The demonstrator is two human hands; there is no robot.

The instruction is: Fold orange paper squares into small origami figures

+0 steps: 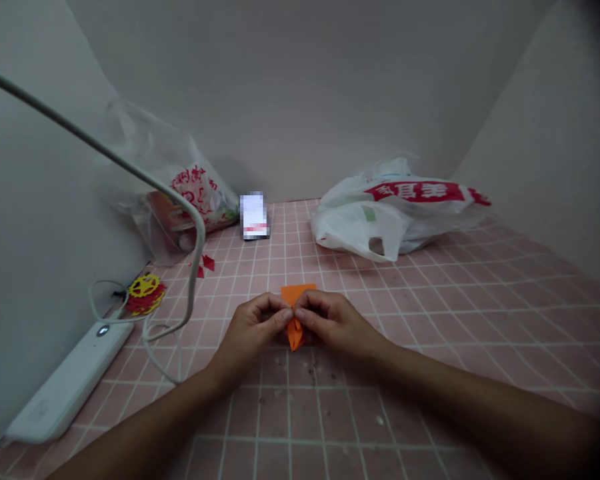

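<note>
A small folded piece of orange paper (pixel 296 307) sits between both hands at the middle of the pink tiled table (pixel 430 320). My left hand (pixel 257 325) pinches its left side with fingers curled. My right hand (pixel 330 320) pinches the right side the same way, fingertips meeting the left hand's over the paper. The paper's top edge and a pointed lower tip show; the rest is hidden by my fingers.
A white plastic bag with red print (pixel 390 210) lies at the back right. A clear bag (pixel 180 193) leans in the back left corner beside a small blurred box (pixel 255 215). Red and yellow paper cutouts (pixel 145 293), a white lamp base (pixel 65 387) and its cable lie left.
</note>
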